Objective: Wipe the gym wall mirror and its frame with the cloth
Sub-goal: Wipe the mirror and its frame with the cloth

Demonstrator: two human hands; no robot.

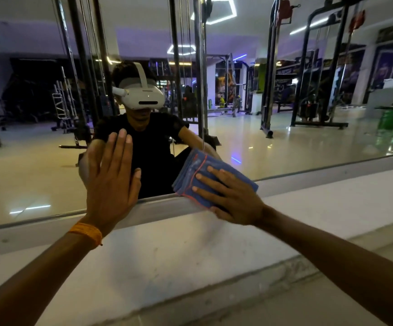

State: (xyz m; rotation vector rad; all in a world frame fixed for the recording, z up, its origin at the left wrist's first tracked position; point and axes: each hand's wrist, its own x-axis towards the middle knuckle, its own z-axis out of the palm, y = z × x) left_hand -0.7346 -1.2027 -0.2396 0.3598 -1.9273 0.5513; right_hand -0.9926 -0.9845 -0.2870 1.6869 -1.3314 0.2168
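A large wall mirror [285, 142] fills the upper part of the view, with a pale metal frame [320, 177] along its bottom edge. My left hand [112, 182] lies flat against the glass, fingers straight and pointing up. My right hand [228, 198] presses a folded blue cloth [196, 168] with red stitching onto the mirror's lower edge and the frame. Its fingers are spread flat over the cloth, and the thumb sits under the cloth's lower edge.
Below the frame runs a white wall ledge [190, 255] that slopes down toward me. The mirror reflects a person in a white headset, cable machines, racks and a glossy gym floor. An orange thread band [86, 232] circles my left wrist.
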